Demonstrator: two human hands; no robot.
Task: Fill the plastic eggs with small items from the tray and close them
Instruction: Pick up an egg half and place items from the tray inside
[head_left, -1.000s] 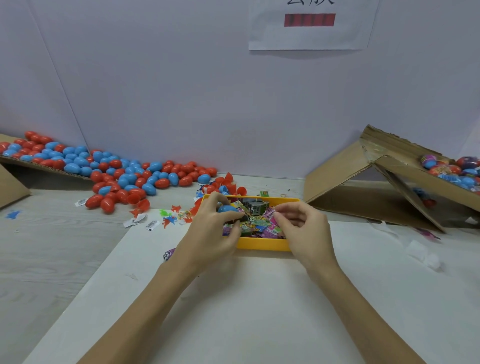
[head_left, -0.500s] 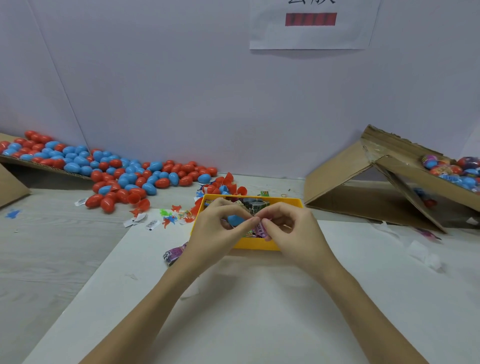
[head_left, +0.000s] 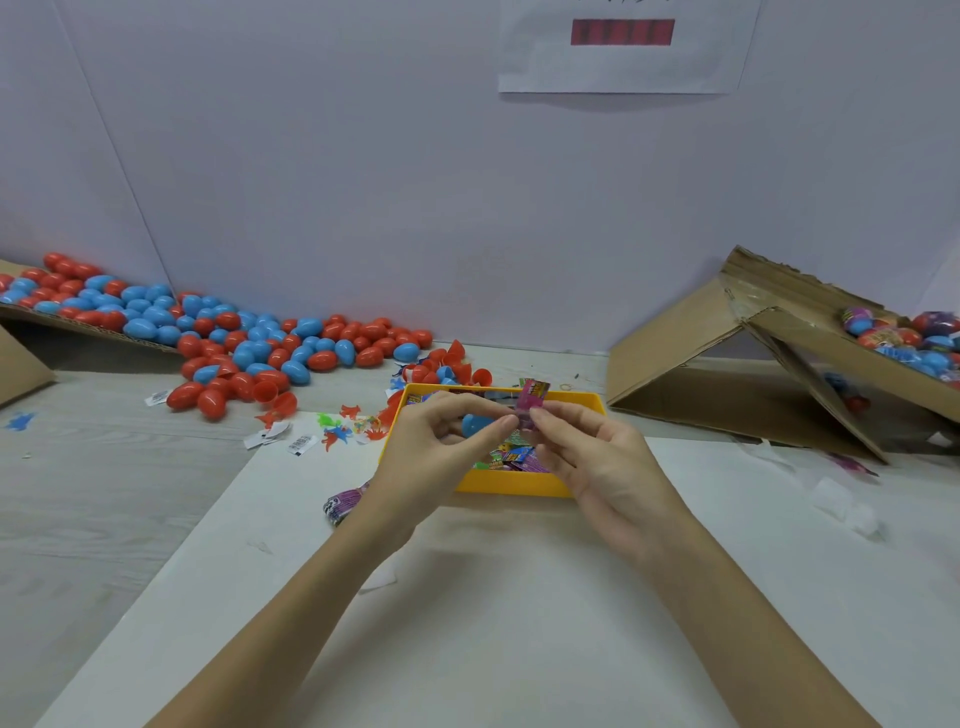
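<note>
A yellow tray with several small wrapped items sits on the white sheet just beyond my hands. My left hand holds a blue egg half in its curled fingers above the tray. My right hand pinches a pink wrapped item by its lower end, upright and right beside the egg half. My fingertips of both hands meet at the packet. A heap of red and blue plastic eggs spreads along the wall at the left.
A cardboard ramp at the right carries filled eggs at its top. Paper scraps and small plastic figures litter the table left of the tray. A purple wrapped packet lies under my left wrist. Cardboard stands far left.
Both hands rose from inside the tray and came together above it. My right hand lifted the pink packet out and now holds it upright against the blue egg half.
</note>
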